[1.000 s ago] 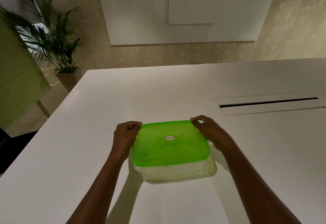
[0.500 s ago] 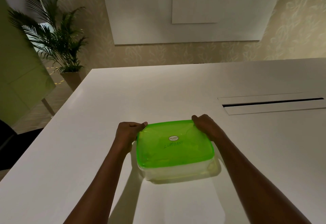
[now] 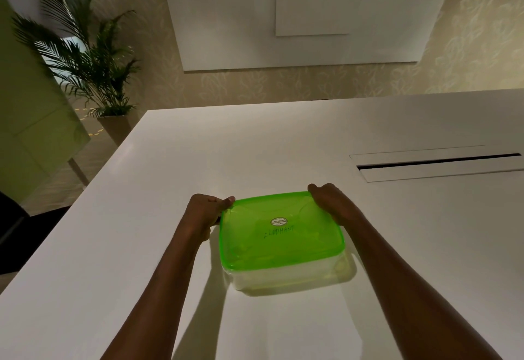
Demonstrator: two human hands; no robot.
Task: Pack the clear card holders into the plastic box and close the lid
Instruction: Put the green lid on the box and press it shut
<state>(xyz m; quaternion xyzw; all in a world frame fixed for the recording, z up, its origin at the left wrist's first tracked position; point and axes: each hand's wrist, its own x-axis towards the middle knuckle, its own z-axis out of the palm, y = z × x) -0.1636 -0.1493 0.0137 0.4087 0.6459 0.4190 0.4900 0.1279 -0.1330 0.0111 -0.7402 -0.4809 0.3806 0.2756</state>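
We find the plastic box [image 3: 286, 277] standing flat on the white table [image 3: 255, 147], near its front edge and roughly midway between the two forearms. Its wall is clear but cloudy, and we cannot make out what lies inside. The bright green lid [image 3: 283, 246] sits on top of the box and covers it from corner to corner; whether it is snapped down all round we cannot tell. In the middle of the lid we see a small oval sticker [image 3: 279, 221] and, just below it, a word written by hand in dark ink [image 3: 279, 233]. The left hand [image 3: 205, 212] grips the lid's far left corner, its thumb laid on the top of the rim and its fingers curled down at the side. The right hand [image 3: 331, 203] is curled over the far right corner, knuckles up, with the fingertips hidden beyond the edge. Farther out on the table, to the right and well apart from the box, we note a long narrow cable slot [image 3: 436, 162] set into the surface. Beyond the table's left corner a palm plant [image 3: 85, 62] stands in a tapered pot [image 3: 114, 127] on the floor, with a pale green panel [image 3: 28, 118] beside it. A large white board [image 3: 226, 13] hangs on the patterned wall behind.
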